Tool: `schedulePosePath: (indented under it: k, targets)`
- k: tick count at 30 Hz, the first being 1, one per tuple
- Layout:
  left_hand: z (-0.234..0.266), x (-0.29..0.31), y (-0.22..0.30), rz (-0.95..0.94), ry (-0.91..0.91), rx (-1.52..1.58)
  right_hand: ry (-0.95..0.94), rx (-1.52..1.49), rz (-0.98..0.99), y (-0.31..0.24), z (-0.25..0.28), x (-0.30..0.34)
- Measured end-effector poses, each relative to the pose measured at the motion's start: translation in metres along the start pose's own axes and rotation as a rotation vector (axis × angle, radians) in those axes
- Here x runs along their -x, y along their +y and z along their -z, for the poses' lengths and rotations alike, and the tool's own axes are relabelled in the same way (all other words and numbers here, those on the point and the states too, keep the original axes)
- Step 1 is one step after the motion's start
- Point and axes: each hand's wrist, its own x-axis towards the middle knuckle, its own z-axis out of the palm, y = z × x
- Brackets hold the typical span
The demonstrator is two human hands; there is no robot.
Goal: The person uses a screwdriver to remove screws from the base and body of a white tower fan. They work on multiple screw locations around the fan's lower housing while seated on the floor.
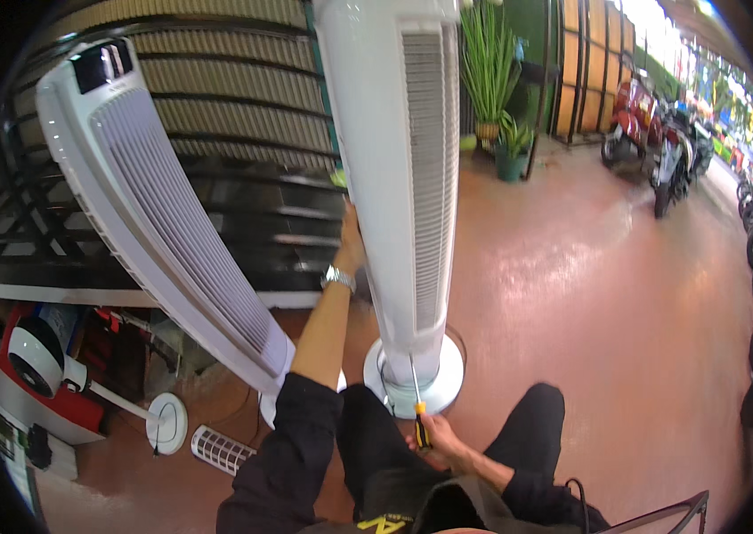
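Note:
A tall white tower fan (pixel 378 178) stands upright in front of me on its round white base (pixel 443 392), a grey slatted grille down its right side. My left hand (pixel 352 236), with a metal watch on the wrist, grips the column's left side; its fingers are partly hidden behind it. Low between my knees, my right hand (pixel 434 442) is closed around the yellow and black handle of a screwdriver (pixel 421 423). The shaft points up, and its tip meets the bottom of the column just above the base.
A second tower fan (pixel 163 196) leans at left. Below it are a white pedestal fan (pixel 123 400) and a white cylindrical grille piece (pixel 221 449) on the red floor (pixel 572 294). Potted plants (pixel 512 151) stand behind; parked motorcycles (pixel 670 151) are at right.

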Motion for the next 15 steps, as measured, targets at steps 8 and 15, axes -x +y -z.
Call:
schedulePosePath:
  k: [8, 15]
  targets:
    - [-0.018, -0.008, 0.013, -0.082, 0.047, -0.004, 0.069, -0.068, -0.119, -0.017, 0.006, -0.017]
    - [-0.011, -0.013, 0.013, -0.146, 0.056, -0.041, 0.093, 0.025, 0.036, -0.030, -0.009, 0.009]
